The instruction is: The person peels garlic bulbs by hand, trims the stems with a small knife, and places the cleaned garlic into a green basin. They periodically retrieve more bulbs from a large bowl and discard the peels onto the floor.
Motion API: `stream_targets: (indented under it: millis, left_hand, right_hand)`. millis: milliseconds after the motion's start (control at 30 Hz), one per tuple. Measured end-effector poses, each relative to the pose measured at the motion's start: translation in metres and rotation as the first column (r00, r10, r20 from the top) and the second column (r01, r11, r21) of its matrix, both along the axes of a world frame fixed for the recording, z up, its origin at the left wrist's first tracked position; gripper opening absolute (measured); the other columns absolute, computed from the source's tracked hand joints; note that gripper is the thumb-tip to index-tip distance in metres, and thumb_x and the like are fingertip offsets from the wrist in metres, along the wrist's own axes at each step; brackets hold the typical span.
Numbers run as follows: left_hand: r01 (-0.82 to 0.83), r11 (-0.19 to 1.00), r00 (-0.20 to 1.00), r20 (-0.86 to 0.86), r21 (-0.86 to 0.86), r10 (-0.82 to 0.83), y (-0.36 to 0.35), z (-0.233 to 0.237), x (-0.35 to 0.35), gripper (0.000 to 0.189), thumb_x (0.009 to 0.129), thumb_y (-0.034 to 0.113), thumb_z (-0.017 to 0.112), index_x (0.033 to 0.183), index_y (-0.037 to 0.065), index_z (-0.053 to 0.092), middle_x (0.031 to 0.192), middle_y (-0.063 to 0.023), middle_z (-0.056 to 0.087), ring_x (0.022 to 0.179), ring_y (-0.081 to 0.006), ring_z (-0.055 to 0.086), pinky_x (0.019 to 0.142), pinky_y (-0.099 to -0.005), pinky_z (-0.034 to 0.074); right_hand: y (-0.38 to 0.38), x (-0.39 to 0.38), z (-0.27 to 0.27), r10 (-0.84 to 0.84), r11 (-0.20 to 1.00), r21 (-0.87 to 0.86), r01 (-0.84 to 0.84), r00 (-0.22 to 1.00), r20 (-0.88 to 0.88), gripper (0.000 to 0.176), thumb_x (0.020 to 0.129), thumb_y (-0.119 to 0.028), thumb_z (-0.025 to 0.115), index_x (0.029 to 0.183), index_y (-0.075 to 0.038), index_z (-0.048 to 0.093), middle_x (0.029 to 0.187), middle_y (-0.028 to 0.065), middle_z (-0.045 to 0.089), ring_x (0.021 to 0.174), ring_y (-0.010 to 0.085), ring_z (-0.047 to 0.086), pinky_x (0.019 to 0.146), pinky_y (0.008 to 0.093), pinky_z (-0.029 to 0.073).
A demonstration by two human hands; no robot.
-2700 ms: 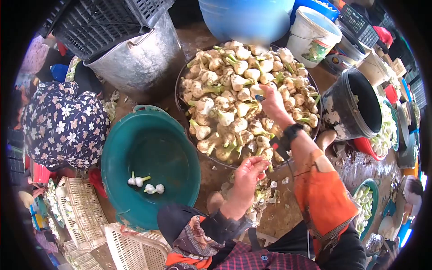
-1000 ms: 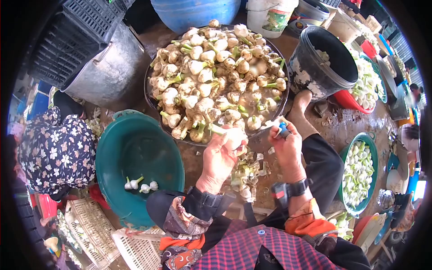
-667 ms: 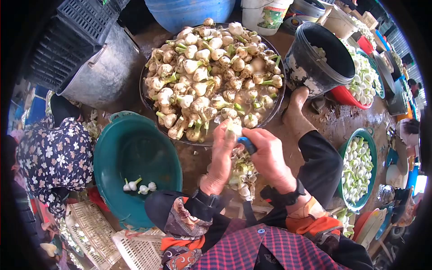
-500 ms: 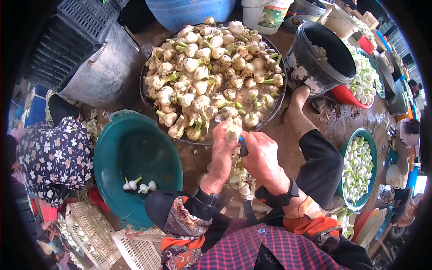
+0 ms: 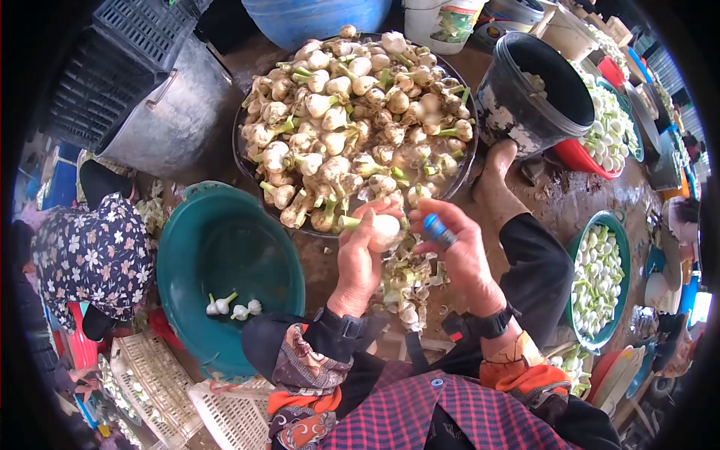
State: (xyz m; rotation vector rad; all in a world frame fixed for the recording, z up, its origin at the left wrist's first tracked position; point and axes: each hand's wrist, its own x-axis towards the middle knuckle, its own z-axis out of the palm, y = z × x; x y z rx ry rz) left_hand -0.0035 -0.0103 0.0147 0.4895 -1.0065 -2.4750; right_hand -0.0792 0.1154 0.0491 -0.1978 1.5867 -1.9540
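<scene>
My left hand point(image 5: 358, 262) grips a garlic bulb point(image 5: 385, 232), its cut green stem pointing left and its skin white and smooth. To the right, my right hand point(image 5: 466, 262) is closed around a blue-handled tool point(image 5: 438, 228); its blade, if any, cannot be made out. The hands are apart, just before the near rim of a wide round basin point(image 5: 241, 169) heaped with unpeeled, soil-stained garlic bulbs point(image 5: 322, 105). Below them lies a pile of garlic peelings point(image 5: 409, 281). A few clean white bulbs point(image 5: 223, 304) sit in the green tub point(image 5: 225, 259) at left.
A dark bucket point(image 5: 544, 90) stands right of the basin, near a bare foot point(image 5: 499, 161). Another green tub point(image 5: 619, 277) at right holds trimmed garlic. Metal bin point(image 5: 184, 112), black crate point(image 5: 112, 82) and a person in a floral top point(image 5: 94, 255) are at left.
My right hand has moved right, away from the bulb, with the blue-handled tool. My left hand has turned the bulb so that its stem points left.
</scene>
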Motion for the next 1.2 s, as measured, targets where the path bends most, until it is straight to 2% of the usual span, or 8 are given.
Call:
stream_targets:
  millis: [100,200,300,467,633,700,933,1200]
  left_hand:
    - [-0.068,0.993,0.991,0.107,-0.098,0.079,0.008,0.000,-0.001,0.038,0.094,0.029,0.047,0.116,-0.002,0.051,0.107,-0.0100,0.058,0.097,-0.0156,0.055,0.085,-0.0291,0.044]
    - [-0.094,0.968,0.979,0.154,-0.234,0.132,0.010,-0.001,-0.001,0.037,0.095,0.029,0.046,0.116,-0.001,0.052,0.106,-0.0092,0.058,0.096,-0.0143,0.053,0.085,-0.0284,0.043]
    - [-0.076,0.975,0.991,0.094,-0.211,0.098,0.006,-0.006,0.001,0.038,0.094,0.029,0.047,0.117,-0.002,0.052,0.109,-0.0097,0.058,0.099,-0.0158,0.054,0.087,-0.0293,0.043]
    - [0.032,0.985,0.992,-0.112,-0.168,-0.051,0.001,-0.001,0.001,0.049,0.093,0.032,0.048,0.127,-0.002,0.045,0.134,-0.0135,0.041,0.118,-0.0192,0.043,0.096,-0.0317,0.037]
    - [0.155,0.777,0.987,0.059,-0.610,-0.151,0.005,0.004,0.001,0.057,0.095,0.038,0.040,0.141,0.006,0.027,0.150,-0.0079,0.015,0.134,-0.0194,0.021,0.106,-0.0338,0.025]
    - [0.089,0.911,0.995,-0.011,-0.402,-0.102,0.011,0.007,-0.004,0.081,0.092,0.017,0.052,0.141,0.003,-0.010,0.148,-0.0126,0.011,0.136,-0.0239,0.015,0.106,-0.0387,0.024]
    - [0.058,0.848,0.976,0.208,-0.526,0.063,0.006,-0.001,0.002,0.041,0.092,0.019,0.053,0.128,0.001,0.045,0.100,-0.0066,0.059,0.071,-0.0069,0.054,0.060,-0.0203,0.046]
    - [-0.125,0.157,0.966,-0.083,-0.980,0.246,0.000,-0.001,-0.006,0.038,0.088,0.018,0.060,0.121,0.001,0.051,0.107,-0.0079,0.053,0.071,-0.0087,0.056,0.056,-0.0214,0.046]
  right_hand:
    - [-0.002,0.017,-0.005,0.304,0.911,0.413,-0.007,0.687,-0.660,0.036,0.069,0.003,0.061,0.105,-0.002,0.059,0.090,0.0149,0.063,0.084,0.0292,0.063,0.070,0.0368,0.050]
    - [-0.014,0.030,-0.012,0.280,0.886,0.411,0.213,0.461,-0.842,0.040,0.057,0.003,0.058,0.097,-0.003,0.058,0.088,0.0154,0.061,0.082,0.0339,0.060,0.069,0.0409,0.049]
    - [-0.015,0.025,-0.010,0.424,0.801,0.574,0.169,0.517,-0.744,0.040,0.054,0.003,0.057,0.094,-0.003,0.057,0.089,0.0154,0.061,0.083,0.0336,0.060,0.069,0.0410,0.049]
    - [-0.004,-0.018,-0.049,0.042,0.865,0.455,0.213,0.872,-0.488,0.031,0.070,0.006,0.052,0.100,0.000,0.058,0.087,0.0128,0.064,0.076,0.0243,0.062,0.070,0.0316,0.049]
    - [0.022,-0.013,-0.012,0.388,0.891,-0.372,-0.260,0.861,0.328,0.052,0.084,-0.018,0.063,0.128,0.001,0.043,0.114,0.0129,0.056,0.101,0.0174,0.055,0.085,0.0315,0.047]
    - [0.016,-0.006,-0.007,0.296,0.932,-0.258,-0.256,0.946,0.131,0.055,0.086,-0.023,0.062,0.129,0.002,0.040,0.119,0.0136,0.054,0.109,0.0191,0.052,0.093,0.0314,0.044]
    - [-0.002,0.002,-0.019,-0.023,0.996,-0.093,0.004,0.978,-0.207,0.041,0.084,0.000,0.059,0.124,-0.002,0.049,0.116,0.0106,0.058,0.108,0.0155,0.054,0.089,0.0283,0.044]
    - [-0.010,0.009,0.002,0.206,0.874,0.444,0.199,0.675,-0.708,0.018,0.067,-0.004,0.062,0.085,-0.003,0.062,0.075,0.0178,0.062,0.070,0.0366,0.061,0.062,0.0383,0.049]
